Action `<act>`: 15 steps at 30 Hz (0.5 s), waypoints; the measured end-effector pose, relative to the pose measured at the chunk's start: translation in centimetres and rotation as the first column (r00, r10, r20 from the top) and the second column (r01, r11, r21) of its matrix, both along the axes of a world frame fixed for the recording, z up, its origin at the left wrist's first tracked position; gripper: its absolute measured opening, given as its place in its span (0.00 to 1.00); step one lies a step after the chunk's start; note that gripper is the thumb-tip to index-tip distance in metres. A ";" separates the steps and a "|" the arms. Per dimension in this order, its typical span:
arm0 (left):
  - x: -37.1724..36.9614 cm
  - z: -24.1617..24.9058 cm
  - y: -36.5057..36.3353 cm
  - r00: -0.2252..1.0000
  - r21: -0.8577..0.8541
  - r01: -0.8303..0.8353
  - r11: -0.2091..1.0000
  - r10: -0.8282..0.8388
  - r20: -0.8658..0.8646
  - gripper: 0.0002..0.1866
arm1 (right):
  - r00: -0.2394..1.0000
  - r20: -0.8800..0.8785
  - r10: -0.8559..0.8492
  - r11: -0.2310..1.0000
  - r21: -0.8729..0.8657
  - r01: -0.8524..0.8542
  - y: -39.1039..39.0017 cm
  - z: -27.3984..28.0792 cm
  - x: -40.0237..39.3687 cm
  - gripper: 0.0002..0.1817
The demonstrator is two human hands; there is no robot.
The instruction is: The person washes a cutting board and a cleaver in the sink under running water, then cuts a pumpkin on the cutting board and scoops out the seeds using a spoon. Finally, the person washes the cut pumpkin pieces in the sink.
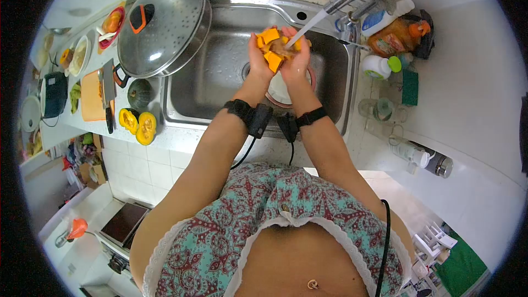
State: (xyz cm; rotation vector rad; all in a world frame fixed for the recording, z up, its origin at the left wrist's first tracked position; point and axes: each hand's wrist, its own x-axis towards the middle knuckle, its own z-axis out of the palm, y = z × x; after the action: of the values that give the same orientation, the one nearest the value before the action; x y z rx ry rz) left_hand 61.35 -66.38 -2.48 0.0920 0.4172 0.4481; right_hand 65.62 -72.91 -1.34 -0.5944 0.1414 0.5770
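Cupped side by side, my left hand (258, 58) and my right hand (298, 58) hold several orange pumpkin chunks (273, 61) over the sink (184, 96). Water (309, 27) runs from the faucet (344, 0) onto the chunks and into my palms. My fingers curl up around the pieces, and some fingertips are hidden behind them. Under my wrists, partly covered, a pale dish with a reddish rim (279, 94) sits in the basin.
A large lidded steamer pot (165, 27) overlaps the sink's left edge. Left of the sink lie a whole green pumpkin (140, 94), cut pumpkin halves (146, 128), a knife (108, 96) and a cutting board (92, 96). Bottles (379, 67) and a green sponge (410, 87) stand at right.
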 end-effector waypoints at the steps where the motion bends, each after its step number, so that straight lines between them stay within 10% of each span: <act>1: 0.1 0.1 0.0 0.999 -0.015 0.003 1.000 -0.003 0.042 0.28 | 0.993 0.109 0.037 0.999 -0.031 -0.034 0.3 -0.6 0.1 0.20; 8: 1.9 0.3 -1.2 0.998 -0.001 0.058 0.998 -0.058 -0.006 0.23 | 0.915 0.265 -0.303 0.911 -0.200 0.360 0.3 0.8 -0.6 0.14; 15: 3.5 0.0 -1.6 0.988 0.015 0.039 0.999 -0.036 -0.147 0.20 | 0.953 0.221 -0.209 0.903 -0.330 0.274 -0.3 1.7 -0.2 0.17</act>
State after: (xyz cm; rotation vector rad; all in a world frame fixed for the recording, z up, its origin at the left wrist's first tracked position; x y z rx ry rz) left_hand 64.89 -67.99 -2.43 0.1505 0.5554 0.4095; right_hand 65.38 -73.24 0.39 -0.9662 0.1473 0.2502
